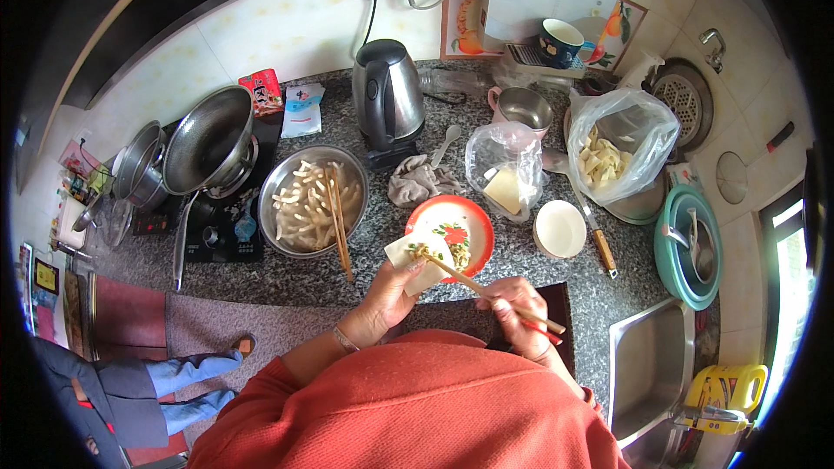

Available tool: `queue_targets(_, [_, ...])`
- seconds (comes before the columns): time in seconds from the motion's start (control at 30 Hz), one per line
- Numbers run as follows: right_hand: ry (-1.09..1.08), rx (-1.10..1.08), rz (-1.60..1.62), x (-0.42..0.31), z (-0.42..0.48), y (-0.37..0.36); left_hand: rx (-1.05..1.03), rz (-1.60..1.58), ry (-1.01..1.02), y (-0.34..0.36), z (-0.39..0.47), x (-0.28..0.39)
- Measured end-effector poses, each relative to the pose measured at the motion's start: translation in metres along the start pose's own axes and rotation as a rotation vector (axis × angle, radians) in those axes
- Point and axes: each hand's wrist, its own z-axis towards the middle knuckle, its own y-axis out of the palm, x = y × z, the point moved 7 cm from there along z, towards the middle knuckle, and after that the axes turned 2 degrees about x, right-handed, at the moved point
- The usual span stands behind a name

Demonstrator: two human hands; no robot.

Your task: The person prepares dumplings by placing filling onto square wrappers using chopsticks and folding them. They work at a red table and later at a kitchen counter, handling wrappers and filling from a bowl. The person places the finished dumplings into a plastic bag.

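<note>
My left hand [386, 299] holds a square dough wrapper [420, 262] that bears a small heap of chopped green and yellow filling [425, 251]. A pair of wooden chopsticks [472, 283] is gripped in my right hand [518, 312], their tips at the filling. Just behind the wrapper lies a red-rimmed plate [483, 221], with more filling on its right part. A stack of square wrappers [505, 191] sits in a clear plastic bag [479, 143]. Folded dumplings or wontons [599, 159] fill part of a larger plastic bag [642, 137].
On the left, a steel bowl [267, 225] of pale pieces in liquid has chopsticks across it, beside a wok [208, 137]. An electric kettle [401, 94], rag [423, 182], white bowl [560, 229], knife [603, 244], green basins [664, 254] and sink [651, 365] surround the workspace. A person [137, 391] is at lower left.
</note>
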Motion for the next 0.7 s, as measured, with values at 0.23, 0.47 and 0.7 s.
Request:
queue_targets(0.23, [0.468,0.393,0.628,0.046,-0.009,-0.006,-0.131,-0.024,0.053,0.019,-0.004,0.008])
queue_targets(0.47, [0.578,0.425,0.686,0.075,-0.024,-0.001,-0.249,0.011,-0.003,0.04,-0.008,0.007])
queue_targets(0.7, [0.464,0.422,0.551,0.069,-0.022,-0.001,-0.161,-0.02,-0.006,0.022,-0.005,0.002])
